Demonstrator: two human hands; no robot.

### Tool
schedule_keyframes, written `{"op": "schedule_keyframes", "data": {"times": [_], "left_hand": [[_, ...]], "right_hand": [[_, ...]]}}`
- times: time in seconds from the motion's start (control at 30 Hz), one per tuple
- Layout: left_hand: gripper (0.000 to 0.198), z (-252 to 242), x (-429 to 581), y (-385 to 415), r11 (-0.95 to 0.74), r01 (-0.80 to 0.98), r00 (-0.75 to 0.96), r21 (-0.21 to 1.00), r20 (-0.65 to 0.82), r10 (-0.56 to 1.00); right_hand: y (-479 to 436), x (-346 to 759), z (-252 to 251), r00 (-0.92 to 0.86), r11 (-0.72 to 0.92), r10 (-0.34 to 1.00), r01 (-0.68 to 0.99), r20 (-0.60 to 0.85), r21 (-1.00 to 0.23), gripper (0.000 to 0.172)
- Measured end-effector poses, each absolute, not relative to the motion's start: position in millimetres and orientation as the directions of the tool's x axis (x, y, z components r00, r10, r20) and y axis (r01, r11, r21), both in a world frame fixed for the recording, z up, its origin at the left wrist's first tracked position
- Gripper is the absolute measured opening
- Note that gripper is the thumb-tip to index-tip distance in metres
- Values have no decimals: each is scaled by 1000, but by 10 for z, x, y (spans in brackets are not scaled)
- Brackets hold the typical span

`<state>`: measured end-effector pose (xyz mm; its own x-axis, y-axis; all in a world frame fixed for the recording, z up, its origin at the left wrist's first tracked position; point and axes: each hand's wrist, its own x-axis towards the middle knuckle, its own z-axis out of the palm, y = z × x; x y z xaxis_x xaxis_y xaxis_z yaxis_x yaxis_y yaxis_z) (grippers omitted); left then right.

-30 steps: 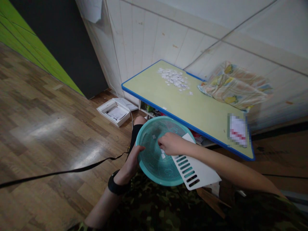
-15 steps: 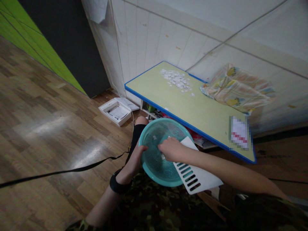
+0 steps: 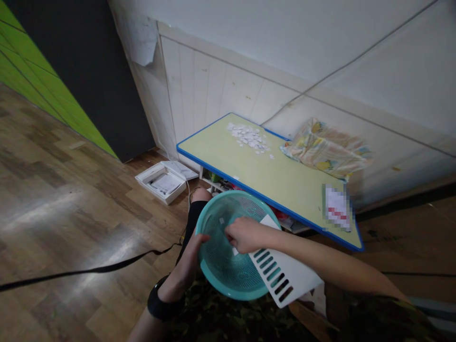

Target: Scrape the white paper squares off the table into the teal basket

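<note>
A round turquoise mesh basket (image 3: 245, 289) rests tilted over my lap. My left hand (image 3: 194, 251) grips its left rim, thumb over the edge. Inside the basket, my right hand (image 3: 244, 235) is closed in a fist; whatever its fingers hold is hidden. One small white paper piece (image 3: 235, 251) shows just below that fist, and another paper piece (image 3: 222, 221) lies on the mesh to its left. A white slotted panel (image 3: 290, 273) lies across the basket's right rim, beneath my right wrist and forearm. I cannot tell whether the fist touches it.
A low yellow-green table (image 3: 221, 152) with a blue edge stands against the wall, bearing a pile of paper pieces (image 3: 249, 137), a patterned cloth (image 3: 327, 152) and a blurred-out sheet (image 3: 337, 209). An open white box (image 3: 160, 183) sits on the floor. A black strap (image 3: 107, 270) crosses at left.
The view has shifted, so the table, basket and hands appear lower and further left. My left hand keeps the rim, and my right fist stays inside the basket.
</note>
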<state>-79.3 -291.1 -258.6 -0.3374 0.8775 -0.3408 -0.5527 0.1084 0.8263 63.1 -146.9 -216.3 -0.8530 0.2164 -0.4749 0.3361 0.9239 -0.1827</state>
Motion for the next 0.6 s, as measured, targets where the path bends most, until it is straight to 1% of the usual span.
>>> {"op": "schedule_keyframes", "data": {"times": [0.1,0.2,0.3,0.33,0.37,0.47,0.53,0.6], "left_hand": [[15,-2537,-800,-2925,236,-650,-274,723,-512,814],[14,-2501,-822,-2919,303,-699,-250,647,-618,745],[10,-2495,-853,-2879,345,-726,-237,595,-687,687],[10,-2506,-863,-2863,358,-734,-225,577,-704,674],[13,-2525,-874,-2847,372,-743,-215,556,-725,654],[25,-2639,-908,-2815,333,-791,-231,513,-754,615],[34,-2755,-938,-2804,335,-819,-221,465,-795,564],[48,-2891,-978,-2794,366,-834,-168,414,-821,546]], "right_hand": [[-1430,624,-1987,-886,895,224,353,-407,-275,20],[-1262,623,-1617,-915,803,269,386,-302,-454,15],[-832,664,-1165,-871,622,431,477,-237,-621,11],[-622,690,-1034,-845,573,497,489,-195,-658,10],[-383,720,-926,-813,536,562,500,-154,-680,10],[416,799,-773,-694,481,716,564,-70,-671,11],[913,806,-796,-607,409,791,625,-84,-665,9],[1301,759,-863,-508,328,854,692,-111,-643,11]]}}
